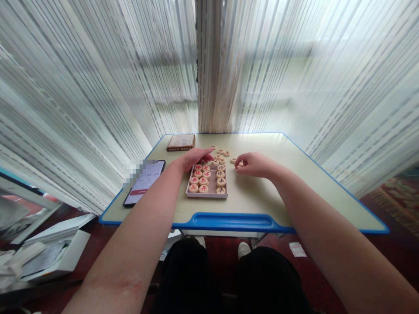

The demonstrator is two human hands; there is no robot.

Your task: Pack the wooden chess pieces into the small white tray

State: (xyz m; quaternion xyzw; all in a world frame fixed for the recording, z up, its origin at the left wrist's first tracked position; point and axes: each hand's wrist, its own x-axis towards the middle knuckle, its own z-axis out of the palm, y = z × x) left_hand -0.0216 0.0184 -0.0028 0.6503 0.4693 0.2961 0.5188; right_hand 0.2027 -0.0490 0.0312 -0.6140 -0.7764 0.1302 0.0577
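A shallow white box on the desk holds round wooden Chinese chess pieces. Red-marked pieces fill two columns at its left, and black-marked pieces form one column along its right side, with a bare strip between. My left hand is open at the box's far left edge, fingers stretched rightward beside several loose pieces. To the right of the box, my right hand curls low over the desk with its fingertips around a Chinese chess piece, partly hidden by the fingers. Another loose piece lies just left of that hand.
A phone showing a timer lies at the desk's left. The brown box lid or book sits at the far left. A blue rim with a pen groove edges the desk. Curtains hang behind.
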